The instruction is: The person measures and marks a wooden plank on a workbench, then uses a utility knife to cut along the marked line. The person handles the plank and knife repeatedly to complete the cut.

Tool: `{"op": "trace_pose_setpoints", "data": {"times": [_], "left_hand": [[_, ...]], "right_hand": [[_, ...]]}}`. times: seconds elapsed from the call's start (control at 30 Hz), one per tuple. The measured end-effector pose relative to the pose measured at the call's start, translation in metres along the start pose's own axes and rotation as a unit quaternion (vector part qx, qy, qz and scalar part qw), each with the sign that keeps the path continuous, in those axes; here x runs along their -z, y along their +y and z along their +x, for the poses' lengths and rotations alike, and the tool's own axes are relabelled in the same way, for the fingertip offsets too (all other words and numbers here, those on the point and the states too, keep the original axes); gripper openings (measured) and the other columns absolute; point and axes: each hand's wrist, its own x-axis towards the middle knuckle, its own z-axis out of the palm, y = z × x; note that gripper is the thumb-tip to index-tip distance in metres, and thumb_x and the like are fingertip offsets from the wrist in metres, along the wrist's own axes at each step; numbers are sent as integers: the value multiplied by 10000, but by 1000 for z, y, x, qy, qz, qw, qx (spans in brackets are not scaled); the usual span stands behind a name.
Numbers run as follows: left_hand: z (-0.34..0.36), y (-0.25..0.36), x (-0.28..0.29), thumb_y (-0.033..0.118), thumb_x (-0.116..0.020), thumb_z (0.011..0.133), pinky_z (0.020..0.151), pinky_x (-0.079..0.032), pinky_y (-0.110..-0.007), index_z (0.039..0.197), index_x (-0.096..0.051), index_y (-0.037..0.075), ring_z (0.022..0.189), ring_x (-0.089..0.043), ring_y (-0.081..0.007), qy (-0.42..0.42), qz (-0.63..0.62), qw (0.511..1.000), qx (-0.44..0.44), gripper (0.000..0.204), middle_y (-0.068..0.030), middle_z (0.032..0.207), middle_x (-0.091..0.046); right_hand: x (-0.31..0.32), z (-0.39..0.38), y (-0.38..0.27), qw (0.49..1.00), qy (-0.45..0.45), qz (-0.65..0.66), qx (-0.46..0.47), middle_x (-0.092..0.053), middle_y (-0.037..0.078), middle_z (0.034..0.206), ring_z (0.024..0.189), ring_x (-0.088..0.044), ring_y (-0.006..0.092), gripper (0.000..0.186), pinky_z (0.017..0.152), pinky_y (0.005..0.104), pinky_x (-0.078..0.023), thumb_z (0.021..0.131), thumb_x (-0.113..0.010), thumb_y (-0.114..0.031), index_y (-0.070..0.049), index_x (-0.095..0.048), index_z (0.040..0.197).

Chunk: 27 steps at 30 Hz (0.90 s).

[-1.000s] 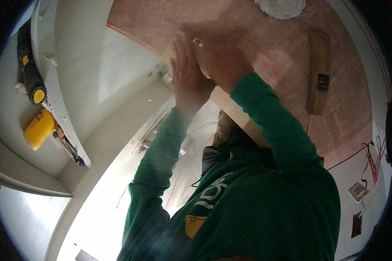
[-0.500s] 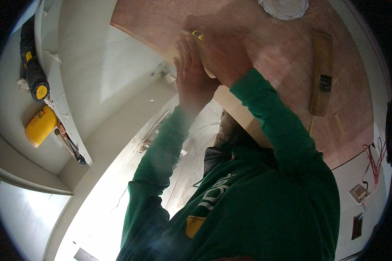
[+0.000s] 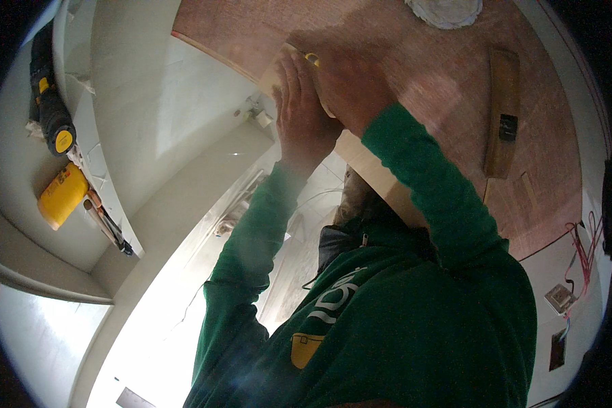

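A pale wooden strip (image 3: 377, 170) runs along the near edge of a reddish plywood sheet (image 3: 442, 88). My left hand (image 3: 298, 112) grips the far part of the strip, fingers stretched over its face and thumb hidden. Close against it, my right hand (image 3: 353, 88) is closed round a small tool with a yellow part (image 3: 311, 59) showing by the fingers. Most of that tool is hidden, so its kind is unclear.
On a ledge at the left lie a black-and-yellow tool (image 3: 60, 129), a yellow container (image 3: 64, 194) and several slim tools (image 3: 107, 224). A brown bar with a black patch (image 3: 502, 115) and a round white object (image 3: 445, 10) are on the plywood. Red wires (image 3: 585, 251) hang at the right.
My right hand and the yellow part have shifted very slightly down and to the right. My left hand stays on the strip.
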Motion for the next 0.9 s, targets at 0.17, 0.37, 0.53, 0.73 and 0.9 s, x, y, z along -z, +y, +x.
{"op": "trace_pose_setpoints", "data": {"times": [0.17, 0.37, 0.53, 0.73, 0.9], "left_hand": [[-1, -2, -2, 482, -967, 741, 1257, -292, -678, 1695, -157, -56, 1627, -220, -510, 3, 1, 1000, -3, 1363, -354, 1740, -203], [-2, -2, -2, 434, -986, 734, 1284, -226, -683, 1699, -86, -63, 1649, -108, -517, -22, -33, 999, -4, 1409, -363, 1760, -108], [-2, -1, -1, 488, -1011, 676, 1287, -221, -676, 1690, -100, -87, 1642, -114, -530, -27, -30, 999, -2, 1480, -375, 1751, -126], [0, -6, -3, 562, -1017, 598, 1287, -177, -694, 1676, -142, -97, 1656, -79, -497, -37, -39, 999, 1, 1537, -369, 1749, -131], [-1, -13, -7, 625, -980, 627, 1280, -210, -691, 1681, -111, -101, 1654, -81, -504, -31, -14, 999, -31, 1547, -370, 1752, -117]], "right_hand": [[16, -19, -1, 998, -33, 49, -35, -773, 228, 1080, 963, -784, 372, 390, 818, 448, -661, 884, -844, -139, 9, -687, 1209], [24, -46, 4, 988, -87, 69, -108, -769, 254, 1074, 954, -793, 405, 467, 777, 493, -668, 915, -791, -149, 2, -589, 1307], [39, -80, 7, 977, -170, 34, -126, -788, 230, 989, 881, -802, 401, 499, 733, 481, -672, 979, -728, -137, -38, -516, 1420], [55, -123, 8, 979, -157, 10, -129, -784, 192, 905, 761, -788, 355, 399, 630, 474, -641, 1027, -645, -137, -44, -505, 1389], [64, -167, 12, 970, -174, 39, -167, -780, 201, 964, 749, -773, 345, 409, 649, 462, -630, 1068, -606, -156, -36, -500, 1445]]}}
